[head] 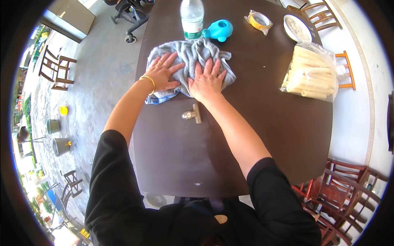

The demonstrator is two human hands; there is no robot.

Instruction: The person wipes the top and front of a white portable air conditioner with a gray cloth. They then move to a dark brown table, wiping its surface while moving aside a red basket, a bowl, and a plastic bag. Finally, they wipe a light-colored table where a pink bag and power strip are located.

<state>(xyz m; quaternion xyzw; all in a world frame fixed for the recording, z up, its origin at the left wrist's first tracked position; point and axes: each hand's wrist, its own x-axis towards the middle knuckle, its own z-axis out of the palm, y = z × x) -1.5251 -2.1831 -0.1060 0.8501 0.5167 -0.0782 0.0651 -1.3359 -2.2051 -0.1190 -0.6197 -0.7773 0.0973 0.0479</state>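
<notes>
Both of my hands lie flat on a crumpled grey cloth (184, 50) with a blue patterned edge, spread on the dark brown table (277, 132). My left hand (163, 72) rests on its left part, fingers apart, with a gold bangle at the wrist and a ring on one finger. Fingers spread too, my right hand (209, 80) presses on the cloth's right part. Neither hand grips anything visible. Just beyond the cloth stand a clear plastic bottle (192, 20) and a turquoise plastic toy (220, 30). A metal bulldog clip (192, 114) lies on the near side.
At the table's right are a clear bag of pale rolled sticks (312, 72), a white bowl of grain-like contents (296, 28) and a wrapped yellow tape roll (260, 21). Wooden chairs (338, 187) stand at lower right. On the floor at left are buckets (61, 146) and a wooden chair (57, 69).
</notes>
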